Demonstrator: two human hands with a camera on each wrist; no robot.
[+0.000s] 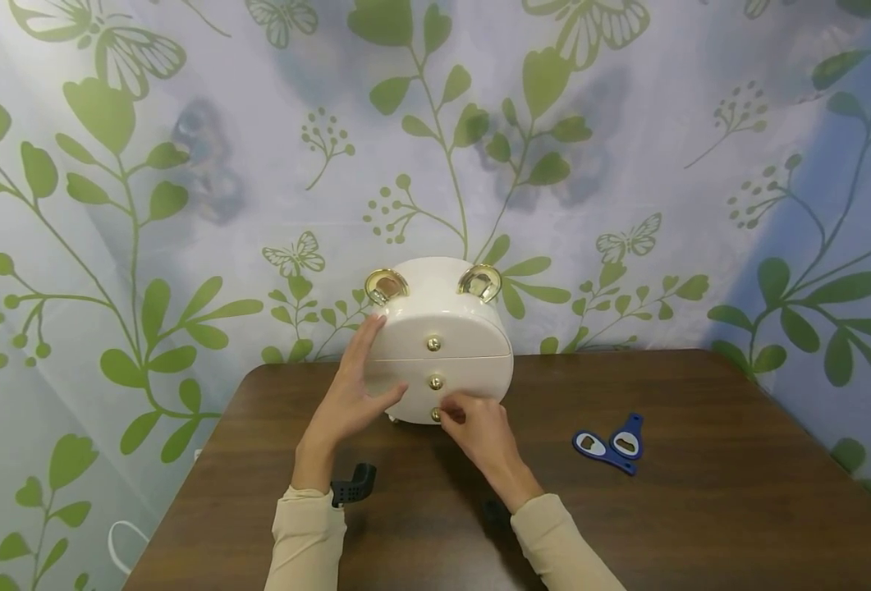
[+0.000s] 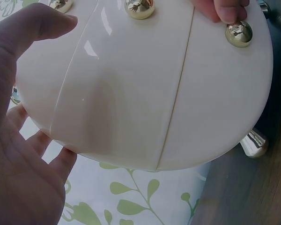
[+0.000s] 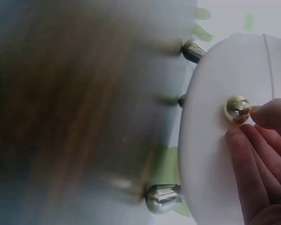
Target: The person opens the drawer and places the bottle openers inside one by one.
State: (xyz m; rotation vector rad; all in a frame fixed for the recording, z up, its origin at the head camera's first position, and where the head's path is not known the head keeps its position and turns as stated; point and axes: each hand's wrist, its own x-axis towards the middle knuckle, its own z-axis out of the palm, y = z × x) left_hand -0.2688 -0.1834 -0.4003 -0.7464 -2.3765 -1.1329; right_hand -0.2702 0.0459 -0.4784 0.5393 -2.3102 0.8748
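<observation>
A rounded white drawer box (image 1: 472, 336) with gold ears and three drawer fronts stands at the back of the table. My left hand (image 1: 346, 402) lies along its left side, thumb spread over the front. In the left wrist view, the fingertips of that hand (image 2: 33, 173) touch the box's edge, partly behind it. Low on the front, my right hand (image 1: 483, 431) pinches the gold bottom knob (image 3: 237, 108) between thumb and fingers. Above it are the middle knob (image 1: 435, 382) and the top knob (image 1: 433, 345), both untouched. No gap shows around the drawers.
Two blue bottle openers (image 1: 608, 447) lie on the brown wooden table (image 1: 708, 492), right of the box. Short metallic feet (image 3: 163, 198) hold the box up. Behind it hangs a leaf-and-butterfly patterned cloth (image 1: 258, 164).
</observation>
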